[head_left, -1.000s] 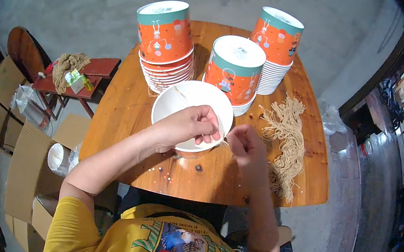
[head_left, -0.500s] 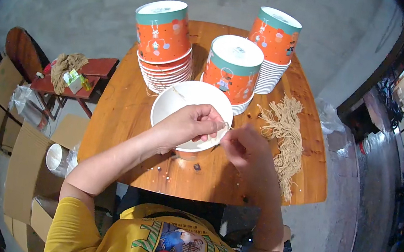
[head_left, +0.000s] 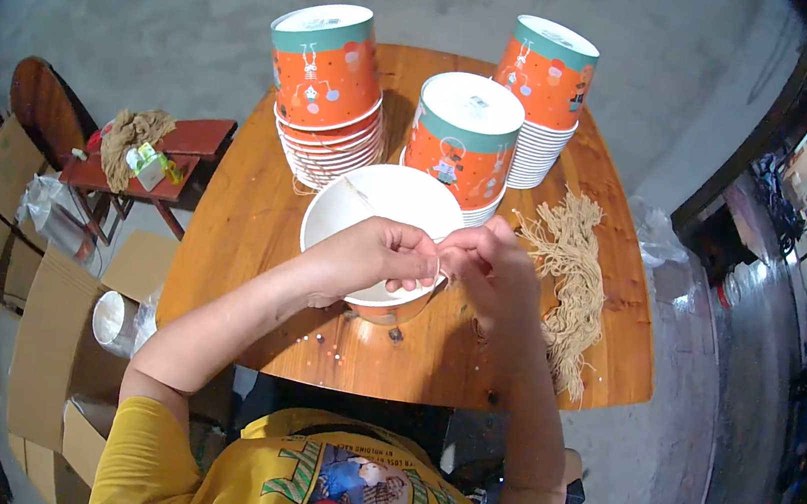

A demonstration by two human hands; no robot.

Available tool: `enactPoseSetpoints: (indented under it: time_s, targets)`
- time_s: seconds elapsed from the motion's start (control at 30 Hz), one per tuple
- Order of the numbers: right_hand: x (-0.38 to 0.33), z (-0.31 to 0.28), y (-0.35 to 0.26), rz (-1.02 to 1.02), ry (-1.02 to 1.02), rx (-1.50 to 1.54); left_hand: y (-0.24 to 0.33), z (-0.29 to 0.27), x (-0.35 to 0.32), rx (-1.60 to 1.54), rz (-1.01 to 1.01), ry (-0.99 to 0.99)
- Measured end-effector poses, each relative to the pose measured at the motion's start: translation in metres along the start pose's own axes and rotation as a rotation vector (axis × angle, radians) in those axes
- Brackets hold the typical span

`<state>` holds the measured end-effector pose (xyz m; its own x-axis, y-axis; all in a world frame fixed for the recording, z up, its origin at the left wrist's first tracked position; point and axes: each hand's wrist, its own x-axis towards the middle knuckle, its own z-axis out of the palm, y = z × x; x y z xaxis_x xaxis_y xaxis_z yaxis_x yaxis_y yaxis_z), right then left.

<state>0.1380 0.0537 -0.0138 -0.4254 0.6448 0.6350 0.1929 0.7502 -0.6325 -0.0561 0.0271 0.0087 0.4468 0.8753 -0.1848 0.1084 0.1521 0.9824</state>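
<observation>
A paper bucket (head_left: 338,212) stands mouth up before me, white inside, with an orange outer wall. A short piece of tan string (head_left: 357,192) shows at its far left rim. My left hand (head_left: 378,257) is over the near right part of the mouth, thumb and fingers pinched on a thin string at the rim. Beside it, my right hand (head_left: 493,275) is also closed in a pinch on the string, its fingertips almost meeting the left ones. Most of the strand is hidden by my fingers.
Upside-down stacks of orange and green paper buckets stand behind: left stack (head_left: 329,82), middle stack (head_left: 463,138), right stack (head_left: 544,93). A bundle of tan strings (head_left: 572,293) lies at the right on the wooden table (head_left: 231,261). A red bench (head_left: 190,147) and cardboard boxes (head_left: 54,350) are at the left.
My right hand has turned and moved slightly up and left, its fingertips closer to my left hand. The left hand has shifted slightly down and left.
</observation>
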Motion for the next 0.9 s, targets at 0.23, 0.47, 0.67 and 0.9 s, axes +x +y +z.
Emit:
enactPoseSetpoints:
  time_s: [0.23,0.47,0.67,0.9]
  targets:
    - [-0.009,0.003,-0.003,0.300,-0.020,0.095,-0.005,0.000,0.005,-0.101,-0.091,-0.032]
    - [-0.034,0.003,-0.008,0.433,0.146,0.254,-0.007,0.003,0.010,-0.128,-0.088,-0.039]
    - [-0.036,0.003,-0.018,0.179,0.130,-0.216,-0.004,0.006,0.011,-0.099,-0.094,-0.036]
    - [-0.041,0.010,-0.020,0.460,0.151,0.111,-0.003,0.010,0.012,-0.102,-0.083,-0.036]
